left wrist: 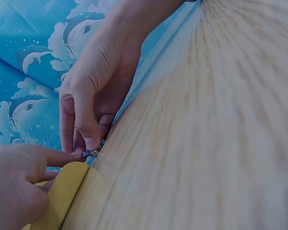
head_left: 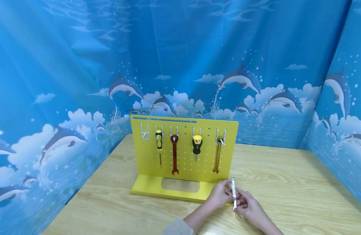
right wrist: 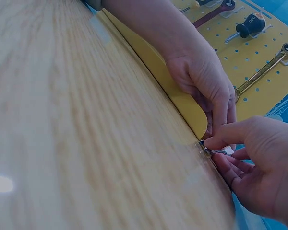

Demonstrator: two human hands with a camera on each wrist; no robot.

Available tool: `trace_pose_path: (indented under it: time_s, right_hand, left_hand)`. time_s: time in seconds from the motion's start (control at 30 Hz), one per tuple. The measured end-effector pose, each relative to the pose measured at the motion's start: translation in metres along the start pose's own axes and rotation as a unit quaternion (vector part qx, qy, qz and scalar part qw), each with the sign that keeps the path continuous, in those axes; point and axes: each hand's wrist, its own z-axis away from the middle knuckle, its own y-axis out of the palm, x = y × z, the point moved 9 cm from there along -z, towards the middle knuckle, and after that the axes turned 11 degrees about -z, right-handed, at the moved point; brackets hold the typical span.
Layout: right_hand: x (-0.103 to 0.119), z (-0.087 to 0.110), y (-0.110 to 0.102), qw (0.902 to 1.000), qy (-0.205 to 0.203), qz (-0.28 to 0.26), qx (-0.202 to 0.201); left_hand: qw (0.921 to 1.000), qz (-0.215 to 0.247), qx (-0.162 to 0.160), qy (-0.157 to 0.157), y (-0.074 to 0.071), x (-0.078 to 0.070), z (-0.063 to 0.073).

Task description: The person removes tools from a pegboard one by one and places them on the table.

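Observation:
A silver wrench (head_left: 234,192) lies between my two hands, low by the right front corner of a yellow pegboard stand (head_left: 151,187). My left hand (head_left: 218,195) holds it from the left, index finger stretched to it in the left wrist view. From the other side, my right hand (head_left: 251,209) pinches the wrench (right wrist: 216,152) between thumb and fingers. Fingers cover much of it in both wrist views. On the board's hooks hang a red wrench (head_left: 174,155), a gold wrench (head_left: 217,156), a slim screwdriver (head_left: 159,140) and a stubby screwdriver (head_left: 196,145).
A white hook (head_left: 145,133) at the board's upper left holds no tool. The stand's base has a cut-out in its middle. Wooden tabletop (head_left: 286,182) extends around the stand, and a blue dolphin-print curtain (head_left: 180,58) encloses the back and sides.

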Motion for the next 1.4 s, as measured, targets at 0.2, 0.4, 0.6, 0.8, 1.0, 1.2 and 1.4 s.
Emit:
trace_pose_path:
  time_s: [0.2, 0.4, 0.6, 0.8, 1.0, 1.2, 1.4]
  right_hand:
    - [-0.0025, -0.0013, -0.0014, 0.9999, 0.009, 0.003, -0.007]
    - [-0.0049, -0.0013, -0.0016, 0.9995, 0.029, 0.002, -0.013]
    - [-0.0095, -0.0017, -0.0011, 0.9974, 0.070, -0.010, -0.016]
    - [-0.0095, -0.0032, -0.0010, 0.9975, 0.068, -0.006, -0.019]
    - [-0.0096, -0.0023, -0.0012, 0.9969, 0.074, 0.000, -0.028]
    - [-0.0074, -0.0037, -0.0003, 0.9976, 0.064, 0.003, -0.027]
    - [-0.0067, -0.0037, 0.0008, 0.9977, 0.065, -0.002, -0.019]
  left_hand:
    - [0.9999, -0.015, 0.000, -0.001, 0.0006, 0.0005, -0.0016]
    - [0.9992, -0.039, 0.000, -0.010, 0.0008, 0.0010, -0.0010]
    - [0.9987, -0.048, 0.005, -0.018, 0.0010, 0.0002, -0.0007]
    - [0.9974, -0.064, 0.012, -0.030, 0.0017, 0.0009, -0.0011]
    - [0.9968, -0.073, 0.014, -0.029, 0.0018, -0.0010, -0.0009]
    - [0.9964, -0.082, 0.012, -0.020, 0.0014, -0.0014, -0.0008]
    - [0.9959, -0.089, 0.010, -0.011, 0.0019, -0.0021, -0.0009]
